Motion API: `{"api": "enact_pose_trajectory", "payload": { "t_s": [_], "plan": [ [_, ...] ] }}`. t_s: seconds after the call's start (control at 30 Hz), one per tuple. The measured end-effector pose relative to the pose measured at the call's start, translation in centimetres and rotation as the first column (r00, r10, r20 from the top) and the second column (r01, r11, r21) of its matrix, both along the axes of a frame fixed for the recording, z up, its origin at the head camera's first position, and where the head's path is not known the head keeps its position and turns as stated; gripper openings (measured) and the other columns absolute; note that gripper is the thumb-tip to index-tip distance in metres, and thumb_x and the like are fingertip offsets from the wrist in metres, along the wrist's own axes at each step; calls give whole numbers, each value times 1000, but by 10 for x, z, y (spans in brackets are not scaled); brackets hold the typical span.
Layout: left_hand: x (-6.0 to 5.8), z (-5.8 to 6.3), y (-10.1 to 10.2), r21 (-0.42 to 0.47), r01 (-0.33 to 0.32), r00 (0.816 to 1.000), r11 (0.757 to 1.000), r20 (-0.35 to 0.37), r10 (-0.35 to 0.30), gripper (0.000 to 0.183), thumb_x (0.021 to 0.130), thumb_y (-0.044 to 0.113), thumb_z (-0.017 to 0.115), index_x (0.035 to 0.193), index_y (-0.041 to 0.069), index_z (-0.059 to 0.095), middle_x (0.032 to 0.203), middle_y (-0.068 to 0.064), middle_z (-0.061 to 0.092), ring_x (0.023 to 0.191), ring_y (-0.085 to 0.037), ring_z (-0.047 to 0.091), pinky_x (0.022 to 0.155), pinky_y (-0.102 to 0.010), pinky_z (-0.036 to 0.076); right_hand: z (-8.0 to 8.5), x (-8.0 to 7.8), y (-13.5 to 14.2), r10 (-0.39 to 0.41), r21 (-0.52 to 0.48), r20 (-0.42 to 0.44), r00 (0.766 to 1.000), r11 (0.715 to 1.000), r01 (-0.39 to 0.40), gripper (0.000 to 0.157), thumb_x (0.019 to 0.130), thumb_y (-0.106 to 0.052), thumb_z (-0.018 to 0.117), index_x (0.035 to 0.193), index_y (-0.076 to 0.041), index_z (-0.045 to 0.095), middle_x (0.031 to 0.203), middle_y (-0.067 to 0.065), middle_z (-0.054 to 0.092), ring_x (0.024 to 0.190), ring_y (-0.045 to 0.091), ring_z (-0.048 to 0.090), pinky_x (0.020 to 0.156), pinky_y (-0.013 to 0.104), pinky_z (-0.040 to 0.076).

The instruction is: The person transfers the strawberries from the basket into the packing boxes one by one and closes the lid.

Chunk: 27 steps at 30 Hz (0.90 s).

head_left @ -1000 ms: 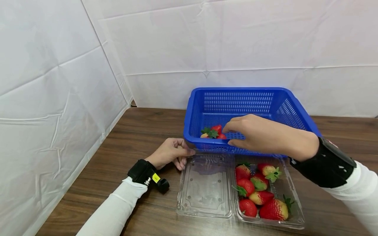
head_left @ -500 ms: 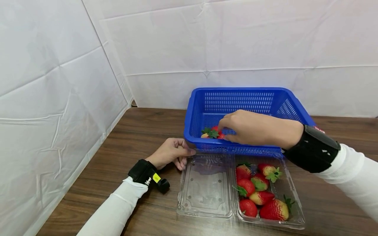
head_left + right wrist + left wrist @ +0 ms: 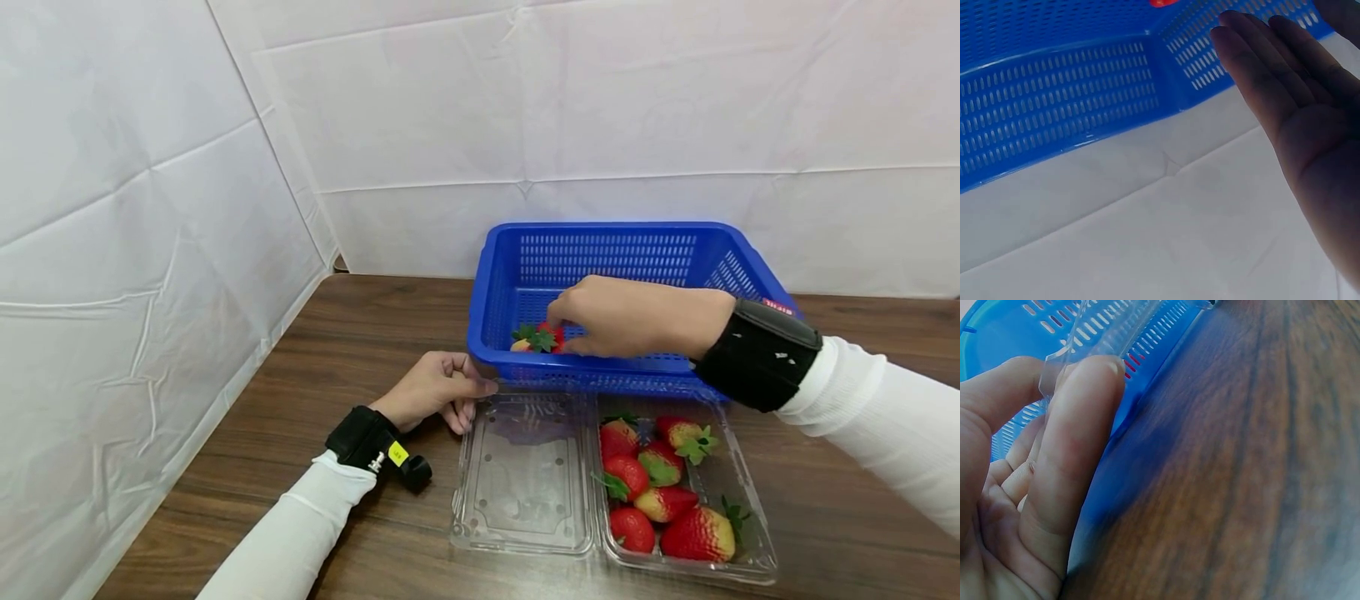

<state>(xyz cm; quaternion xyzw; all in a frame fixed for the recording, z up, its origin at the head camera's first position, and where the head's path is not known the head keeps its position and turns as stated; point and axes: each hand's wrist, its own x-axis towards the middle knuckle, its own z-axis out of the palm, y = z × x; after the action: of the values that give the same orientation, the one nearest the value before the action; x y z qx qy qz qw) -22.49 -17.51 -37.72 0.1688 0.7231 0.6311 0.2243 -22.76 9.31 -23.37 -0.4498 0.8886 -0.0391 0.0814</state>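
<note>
My left hand [image 3: 431,390] pinches the far left corner of the lid of a clear plastic clamshell box [image 3: 525,492], which lies unfolded on the table. In the left wrist view the thumb [image 3: 1082,419] and forefinger hold the thin clear edge. Inside the blue basket [image 3: 607,236], my right hand [image 3: 618,317] reaches down beside a few strawberries [image 3: 537,338] at the near left. Its fingertips are close to the red fruit; the head view does not show whether they touch. Straight fingers [image 3: 1260,69] appear in the right wrist view, with a bit of red strawberry [image 3: 1161,2] apart from them.
Several strawberries [image 3: 693,533] lie in the right half of the clamshell, directly in front of the basket. White sheeting [image 3: 420,125] hangs behind and to the left of the wooden table [image 3: 300,367].
My right hand has moved left and slightly away from me, over the basket's near rim and closer to the strawberries. The left hand and the clamshell stay put.
</note>
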Motion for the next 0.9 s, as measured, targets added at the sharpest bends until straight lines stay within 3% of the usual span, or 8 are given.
{"api": "enact_pose_trajectory", "payload": {
  "t_s": [0.57,0.73,0.9],
  "plan": [
    [-2,-3,-1,-5,-1,1000,1000,0,1,25,84,18,74,79,0,57,57,-9,61,47,-21,61,43,-27,55,-13,-20,-12,24,75,64,998,997,-29,27,90,-8,66,116,-3,67,112,13,69,100,23,64,87,42,56],
    [-2,-3,-1,-9,-5,1000,1000,-4,5,25,84,18,73,79,0,57,57,-10,62,47,-21,61,43,-28,55,-18,-24,-15,57,87,44,997,994,-60,18,89,-7,66,107,-4,69,101,10,70,82,16,62,78,37,57],
    [-1,-2,1,0,-5,1000,1000,2,5,24,84,17,73,79,0,57,56,-10,62,47,-22,61,42,-27,55,-21,-27,-16,46,111,51,998,992,-52,7,90,-6,66,96,-9,67,87,5,66,70,13,54,66,32,52]
  ]
}}
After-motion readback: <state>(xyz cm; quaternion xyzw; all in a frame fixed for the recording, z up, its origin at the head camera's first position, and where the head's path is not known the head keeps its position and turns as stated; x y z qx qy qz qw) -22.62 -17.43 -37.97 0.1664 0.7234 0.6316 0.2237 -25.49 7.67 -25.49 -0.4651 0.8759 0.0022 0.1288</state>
